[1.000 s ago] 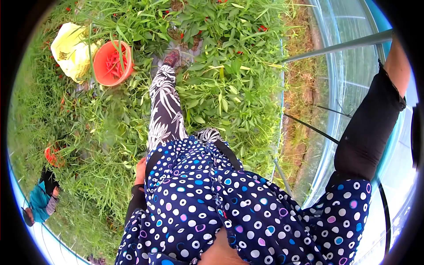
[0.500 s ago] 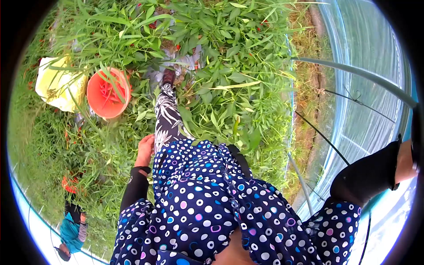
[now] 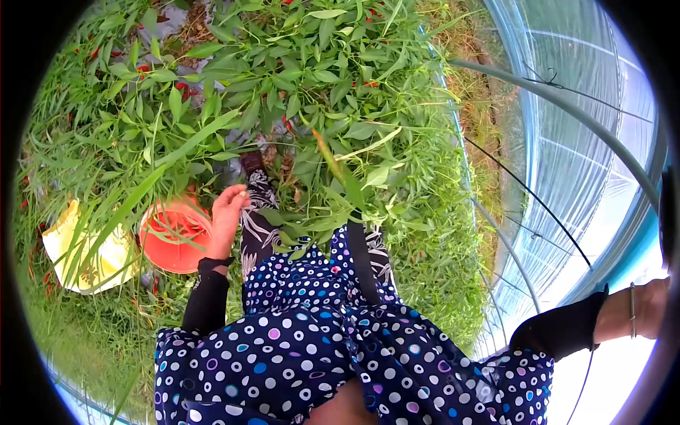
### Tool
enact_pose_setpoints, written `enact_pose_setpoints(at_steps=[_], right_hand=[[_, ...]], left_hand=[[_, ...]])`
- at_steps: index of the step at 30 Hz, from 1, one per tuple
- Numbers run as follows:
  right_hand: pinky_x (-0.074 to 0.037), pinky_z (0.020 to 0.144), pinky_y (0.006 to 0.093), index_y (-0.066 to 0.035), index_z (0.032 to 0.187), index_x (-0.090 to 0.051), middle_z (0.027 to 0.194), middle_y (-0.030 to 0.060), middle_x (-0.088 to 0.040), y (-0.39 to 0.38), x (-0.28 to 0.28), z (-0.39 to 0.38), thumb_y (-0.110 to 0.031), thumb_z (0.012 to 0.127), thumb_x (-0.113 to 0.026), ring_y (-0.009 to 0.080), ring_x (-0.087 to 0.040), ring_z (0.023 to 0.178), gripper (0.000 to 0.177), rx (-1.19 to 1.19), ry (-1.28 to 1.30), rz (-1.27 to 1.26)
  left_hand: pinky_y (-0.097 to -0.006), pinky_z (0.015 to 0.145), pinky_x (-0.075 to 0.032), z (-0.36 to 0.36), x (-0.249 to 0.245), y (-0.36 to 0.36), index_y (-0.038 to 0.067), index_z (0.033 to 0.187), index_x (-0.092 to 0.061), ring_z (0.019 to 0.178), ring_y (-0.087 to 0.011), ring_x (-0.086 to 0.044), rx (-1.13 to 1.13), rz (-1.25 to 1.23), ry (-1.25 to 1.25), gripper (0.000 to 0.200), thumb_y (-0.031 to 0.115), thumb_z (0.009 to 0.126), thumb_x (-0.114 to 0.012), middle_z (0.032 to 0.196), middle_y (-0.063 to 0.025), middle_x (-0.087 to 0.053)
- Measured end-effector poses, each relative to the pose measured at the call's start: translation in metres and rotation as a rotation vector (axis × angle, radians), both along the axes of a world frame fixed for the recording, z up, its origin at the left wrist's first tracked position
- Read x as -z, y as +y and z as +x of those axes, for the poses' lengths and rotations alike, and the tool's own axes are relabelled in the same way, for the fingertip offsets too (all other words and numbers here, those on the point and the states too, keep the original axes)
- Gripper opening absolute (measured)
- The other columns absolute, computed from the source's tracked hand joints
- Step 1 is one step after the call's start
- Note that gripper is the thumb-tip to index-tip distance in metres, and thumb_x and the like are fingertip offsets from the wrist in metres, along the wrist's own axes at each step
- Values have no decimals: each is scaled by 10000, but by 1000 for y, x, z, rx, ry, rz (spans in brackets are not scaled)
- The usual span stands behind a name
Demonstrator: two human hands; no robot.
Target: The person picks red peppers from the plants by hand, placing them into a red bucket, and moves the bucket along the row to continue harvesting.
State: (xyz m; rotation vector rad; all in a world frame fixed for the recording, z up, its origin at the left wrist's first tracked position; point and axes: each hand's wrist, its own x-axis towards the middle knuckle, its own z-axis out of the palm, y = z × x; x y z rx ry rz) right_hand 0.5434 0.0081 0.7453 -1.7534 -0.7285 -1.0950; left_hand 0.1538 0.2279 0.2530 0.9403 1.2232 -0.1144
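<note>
My left hand (image 3: 228, 218) is raised beside my left leg, its fingers bent and pressed together; whatever they hold, if anything, is too small to make out. Just left of it, an orange-red bucket (image 3: 167, 256) with red peppers inside stands among the plants, partly behind long grass blades. Beyond the bucket lies a yellow-white sack (image 3: 88, 258). My right arm stretches out to the right edge, where a bangle shows on the wrist, but the hand is beyond the view. Pepper plants (image 3: 312, 71) surround my legs.
Red peppers hang in the foliage at the upper left. A grey hoop pole (image 3: 559, 103) and translucent plastic sheeting (image 3: 567, 163) run along the right. Dark cords cross in front of the sheeting. A strip of dry grass (image 3: 482, 127) borders the plants.
My left hand has risen and moved forward. The bucket and sack now appear lower in view, closer to my body. The other person at the lower left is no longer visible.
</note>
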Motion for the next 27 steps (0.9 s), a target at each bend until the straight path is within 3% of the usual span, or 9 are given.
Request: enact_pose_setpoints(at_steps=[2,3,6,9,13,15,19,21,27], right_hand=[[-345,989,382,44,1197,-463,1314,222,-385,-6,27,-5,-266,926,-285,247,-447,1167,448,138,-2,-43],[-327,1005,453,76,1267,-330,1416,234,-170,-33,35,-9,-107,900,-221,279,-341,1255,425,195,226,-171],[-380,949,377,29,1241,-427,1250,196,-477,7,208,-22,4,818,-407,298,-452,1179,424,-33,563,-269],[-367,980,342,48,1241,-418,1252,175,-475,18,366,9,-1,786,-536,262,-445,1180,473,-185,1125,-367],[-368,949,409,17,1211,-442,1180,209,-507,9,551,72,-238,737,-633,349,-492,1085,570,-18,825,-1084],[-392,924,408,-5,1187,-458,1124,203,-538,6,607,73,-259,740,-628,346,-512,1044,541,59,1070,-1275],[-449,687,431,-12,988,-538,773,238,-576,-16,641,5,-168,790,-556,392,-568,769,252,-393,1327,-1153],[-451,668,442,-8,944,-529,756,239,-574,-20,635,-39,-103,788,-538,399,-566,716,183,-306,1402,-1146],[-438,789,368,108,1188,-397,932,207,-556,-22,639,-110,-89,737,-468,305,-521,891,497,-446,1191,-1481]], left_hand=[[-204,638,-444,27,8,-9,15,1012,-594,719,-102,-583,0,-51,-86,219,129,825,-589,858,-25,-621],[-176,596,-406,43,6,-13,38,1024,-596,750,-86,-591,33,-73,-62,205,113,835,-571,888,-15,-633],[-163,564,-373,72,41,-37,48,1042,-592,789,-80,-599,-52,-117,-258,213,92,837,-555,920,-14,-640],[-193,648,-429,114,59,-54,57,1046,-593,847,-127,-607,-138,-120,-422,208,86,857,-512,935,-47,-638],[-200,674,-414,152,105,-79,52,1093,-570,928,-129,-583,-189,-116,-339,249,113,854,-538,1007,-35,-617],[-188,675,-402,163,134,-99,54,1171,-526,984,-104,-549,-251,-197,-287,350,159,840,-573,1072,-11,-588],[-210,723,-414,160,178,-138,47,1280,-421,1005,-131,-535,-292,-372,-278,509,214,830,-589,1150,-43,-548],[-271,833,-418,168,178,-142,33,1293,-395,1037,-170,-512,-310,-383,-371,570,254,812,-605,1165,-76,-532],[-286,911,-388,211,190,-130,5,1273,-405,1023,-163,-510,-140,-320,-397,606,225,766,-654,1126,-95,-544]])
